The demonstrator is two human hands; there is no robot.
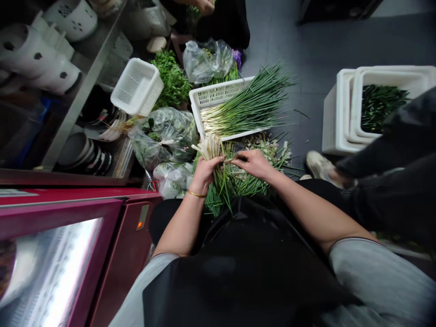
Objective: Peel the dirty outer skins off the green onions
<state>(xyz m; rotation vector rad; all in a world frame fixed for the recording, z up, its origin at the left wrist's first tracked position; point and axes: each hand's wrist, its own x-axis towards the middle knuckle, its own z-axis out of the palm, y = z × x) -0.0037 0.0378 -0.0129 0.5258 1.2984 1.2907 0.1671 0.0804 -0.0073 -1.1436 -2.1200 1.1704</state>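
By the white basket (215, 94) of neat green onions (250, 102), left hand (203, 172) grips a bunch (209, 147), right hand (255, 164) pinches a stem (228, 161); messy pile (250, 184) looks undone

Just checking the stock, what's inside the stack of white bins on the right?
Dark green vegetables lie in the top bin. It covers the insides of the bins beneath, and a trouser leg hides part of it.

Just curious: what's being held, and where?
The left hand grips a white-and-green spring onion bunch by the stalks, near their white ends; right hand: cannot tell.
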